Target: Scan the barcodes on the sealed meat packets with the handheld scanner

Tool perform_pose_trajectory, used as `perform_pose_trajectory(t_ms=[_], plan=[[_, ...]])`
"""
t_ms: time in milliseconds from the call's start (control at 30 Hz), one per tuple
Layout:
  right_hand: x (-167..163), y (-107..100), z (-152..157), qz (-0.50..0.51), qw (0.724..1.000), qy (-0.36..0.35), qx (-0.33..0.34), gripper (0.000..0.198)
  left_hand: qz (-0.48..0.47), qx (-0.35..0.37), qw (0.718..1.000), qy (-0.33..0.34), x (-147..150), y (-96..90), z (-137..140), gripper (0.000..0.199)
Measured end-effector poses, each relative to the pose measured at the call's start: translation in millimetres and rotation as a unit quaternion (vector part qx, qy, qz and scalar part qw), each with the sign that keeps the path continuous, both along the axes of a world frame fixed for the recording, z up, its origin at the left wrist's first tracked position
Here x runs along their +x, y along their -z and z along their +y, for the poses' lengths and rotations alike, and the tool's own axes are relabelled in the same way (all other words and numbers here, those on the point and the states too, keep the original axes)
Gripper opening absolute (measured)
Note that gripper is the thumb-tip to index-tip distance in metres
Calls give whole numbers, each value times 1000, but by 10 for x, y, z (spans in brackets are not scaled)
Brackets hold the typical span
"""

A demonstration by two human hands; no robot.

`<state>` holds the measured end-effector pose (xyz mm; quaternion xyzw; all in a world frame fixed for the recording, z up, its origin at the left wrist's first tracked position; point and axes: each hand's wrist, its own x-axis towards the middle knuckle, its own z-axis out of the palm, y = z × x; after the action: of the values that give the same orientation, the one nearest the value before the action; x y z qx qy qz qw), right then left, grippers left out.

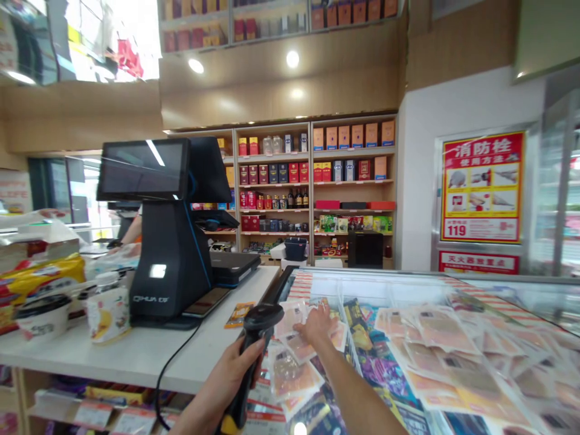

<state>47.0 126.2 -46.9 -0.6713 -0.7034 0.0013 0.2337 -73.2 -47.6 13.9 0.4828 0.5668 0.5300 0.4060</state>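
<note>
My left hand (pixel 236 370) is wrapped round the handle of a black barcode scanner (pixel 263 315) with yellow at its lower end. The scanner is tilted, its head pointing up and away from me. Out over the glass-topped freezer (pixel 312 279), my right hand (pixel 317 323) lies on clear flat packets (pixel 290 368), thumb and fingers apart. Its fingertips are partly hidden, so whether a packet is pinched there is unclear. Just left of the scanner, a small orange packet (pixel 239 314) rests on the white counter (pixel 199 350).
A black point-of-sale terminal (pixel 158 260) stands on the counter, a phone (pixel 206 303) at its base and a black cable (pixel 170 365) in front. Lidded cups (pixel 43 317) and a yellow bag (pixel 49 275) stand left. More flat packets (pixel 446 329) fill the right. Shelves of boxes (pixel 274 174) line the back.
</note>
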Motion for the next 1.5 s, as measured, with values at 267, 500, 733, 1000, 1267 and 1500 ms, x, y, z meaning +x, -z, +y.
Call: perform_pose_trajectory(t_ms=[267,500,733,1000,1267,1500], plan=[[245,-88,134,191,981,-25,-10,22,-24,17,999,22,126,11,54,33],[923,-299,337,350,930,-61,93,32,1,17,995,95,276,-84,9,34],[1312,-340,334,397,905,-51,143,32,5,10,990,142,633,-251,-19,35],[1511,-349,331,397,902,-47,164,30,2,7,988,154,809,-298,-7,28],[1618,-359,353,372,914,-20,160,31,31,23,983,179,836,-262,67,33],[1893,-403,412,331,925,100,154,33,17,12,991,133,760,-201,125,34]])
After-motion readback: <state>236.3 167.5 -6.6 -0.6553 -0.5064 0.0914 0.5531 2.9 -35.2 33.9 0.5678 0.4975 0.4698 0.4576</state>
